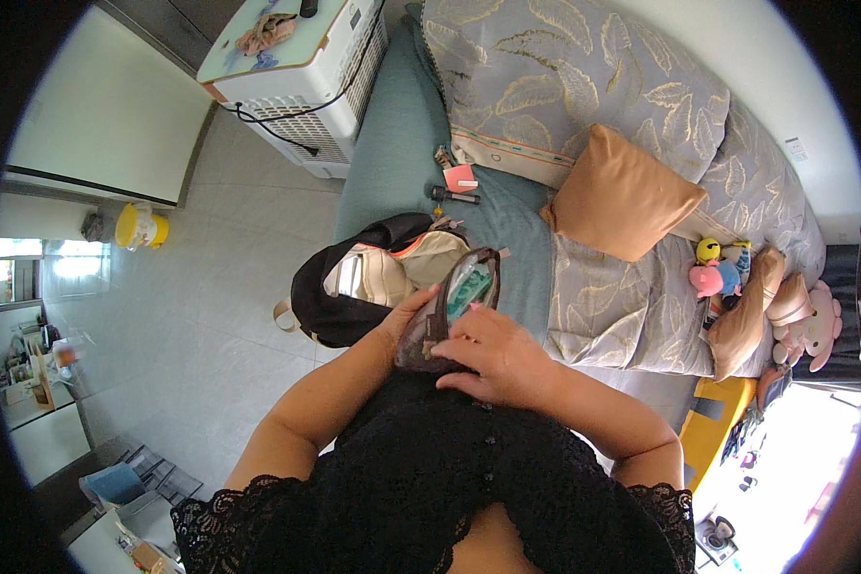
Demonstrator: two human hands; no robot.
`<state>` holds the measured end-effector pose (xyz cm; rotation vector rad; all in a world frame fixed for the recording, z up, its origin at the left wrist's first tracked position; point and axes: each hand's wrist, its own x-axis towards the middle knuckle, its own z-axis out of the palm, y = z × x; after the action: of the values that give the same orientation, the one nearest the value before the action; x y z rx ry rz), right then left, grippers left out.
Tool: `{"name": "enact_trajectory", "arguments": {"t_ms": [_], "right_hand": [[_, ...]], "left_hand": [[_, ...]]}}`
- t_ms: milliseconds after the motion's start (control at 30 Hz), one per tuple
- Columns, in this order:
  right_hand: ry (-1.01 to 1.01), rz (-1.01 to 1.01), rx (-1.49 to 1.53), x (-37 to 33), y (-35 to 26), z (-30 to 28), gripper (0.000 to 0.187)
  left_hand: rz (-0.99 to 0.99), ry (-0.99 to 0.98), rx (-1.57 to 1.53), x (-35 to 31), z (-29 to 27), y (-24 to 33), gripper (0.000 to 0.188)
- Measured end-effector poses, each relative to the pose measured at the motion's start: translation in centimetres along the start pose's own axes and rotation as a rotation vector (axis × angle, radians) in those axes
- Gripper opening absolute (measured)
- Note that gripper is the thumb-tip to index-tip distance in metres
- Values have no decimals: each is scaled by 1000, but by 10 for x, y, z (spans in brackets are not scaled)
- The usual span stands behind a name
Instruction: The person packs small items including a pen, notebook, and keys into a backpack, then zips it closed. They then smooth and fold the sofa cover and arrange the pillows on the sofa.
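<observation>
Your lace top: black, openwork at the sleeves, nearest to the camera (488, 450).
Pouch: held between your hands in front of your chest, with a soft body, see-through in part, and dark trim (439, 323). Its long axis slants from the lower left, near your body, to the upper right; its rounded far end points away from you toward the bed.
Left hand: wrapped around the pouch's left side, thumb lying along it; the other fingers are mostly hidden, so you cannot tell how they are spaced (408, 321).
Right hand: over the pouch's right side, fingers bent and close together, thumb lower and apart from them; whether the fingertips pinch anything cannot be told (499, 352).
Pouch contents: green, crumpled-looking, showing at the far end (471, 284).
Backpack: just beyond and left of the pouch, black cloth, gaping to show a pale beige lining (318, 292).
Bed sheet: teal, finely textured, rumpled (517, 234).
Flashlight: dark cylinder, lying crosswise beyond the backpack (457, 196).
Card: flat, pinkish red, beside the flashlight (459, 176).
Cushion: square, smooth, orange-brown, on the right (627, 191).
Quilt: grey with gold leaf shapes, thickly folded at the far side (555, 72).
</observation>
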<state>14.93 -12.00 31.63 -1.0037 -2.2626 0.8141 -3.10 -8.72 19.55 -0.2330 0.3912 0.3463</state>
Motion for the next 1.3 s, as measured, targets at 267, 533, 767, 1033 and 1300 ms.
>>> {"name": "enact_trajectory", "arguments": {"t_ms": [267,533,767,1033,1300], "right_hand": [[134,85,-27,-1,7,-3,30],[-4,70,195,0,8,-7,19],[-44,345,480,0,4,-9,11],[226,773,814,-11,17,-10,13],[298,627,490,14,5,-13,10]], "left_hand": [[123,-8,23,6,-7,3,57],[-19,36,25,3,8,7,48],[-33,183,101,12,8,6,46],[911,175,1558,-30,60,-8,29],[1480,272,1780,-27,75,-18,23]]}}
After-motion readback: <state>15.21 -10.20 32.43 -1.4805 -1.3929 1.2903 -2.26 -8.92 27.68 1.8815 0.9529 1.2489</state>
